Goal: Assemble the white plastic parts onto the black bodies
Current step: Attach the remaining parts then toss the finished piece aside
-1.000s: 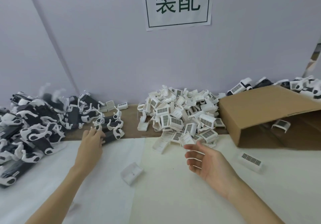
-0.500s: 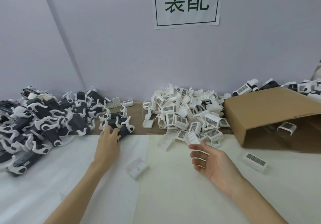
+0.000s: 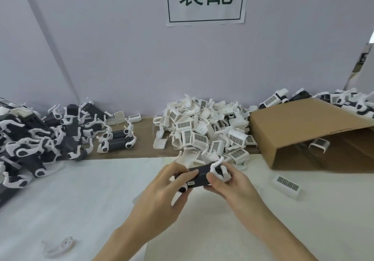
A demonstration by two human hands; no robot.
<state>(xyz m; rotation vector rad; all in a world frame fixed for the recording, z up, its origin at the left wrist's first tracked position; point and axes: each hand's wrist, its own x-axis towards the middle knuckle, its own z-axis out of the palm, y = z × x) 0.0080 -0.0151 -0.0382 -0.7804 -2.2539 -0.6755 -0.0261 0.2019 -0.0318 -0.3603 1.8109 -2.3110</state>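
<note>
So a black body [image 3: 199, 176] has been pulled off the left pile [image 3: 40, 139] since half a second ago and brought to the near middle of the table [image 3: 81, 200], where it's now gripped at both ends: left hand [image 3: 162, 196] curled round the left end, right hand [image 3: 232, 185] pinching the right end by its white clips. The right hand was held empty before. Looks like the body is being readied for a white part, none picked yet. The white pile [image 3: 204, 133] is sat just beyond the hands.
</note>
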